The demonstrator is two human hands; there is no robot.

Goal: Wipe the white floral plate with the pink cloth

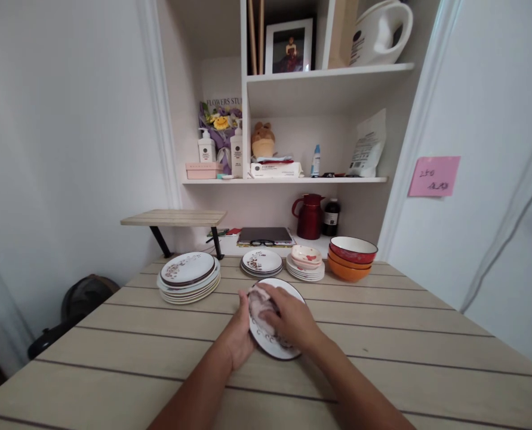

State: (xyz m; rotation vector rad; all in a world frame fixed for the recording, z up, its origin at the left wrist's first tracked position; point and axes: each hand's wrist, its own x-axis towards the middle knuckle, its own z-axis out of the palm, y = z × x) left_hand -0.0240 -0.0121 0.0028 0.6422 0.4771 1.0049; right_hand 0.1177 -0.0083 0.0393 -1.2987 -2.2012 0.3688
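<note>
White ceramic with a dark rim and a scrolled pattern, a plate (274, 346) is held over the middle of the planked table (364, 382), between the person's two hands; whether its underside touches the planks cannot be told. The left hand (240, 331) has its grip closed on the rim at about nine o'clock, thumb up along the edge, the other fingers mostly hidden. The right hand (290, 313) reaches in from four o'clock, its grip closed over a bunched pale cloth (259, 304) that lies against the plate's face towards ten o'clock.

The plate is likely stiff, moderately light, smooth enough to slip and brittle if knocked; the rim, with fingers supporting from beneath, seems the safest hold. The cloth looks soft and light, easily gathered anywhere.

Beyond the plate, a tall plate stack (189, 269) stands at ten o'clock, a smaller floral plate stack (261, 261) just before twelve, saucers (308, 275) topped by a red-patterned dish (306, 255) at one, and nested red and orange bowls (352, 260) at two. Farther off, folded eyeglasses (263, 242) lie near twelve o'clock by a dark, flat laptop-like slab (266, 235), with a red thermal jug (309, 218) and a dark bottle (331, 218) towards one.
</note>
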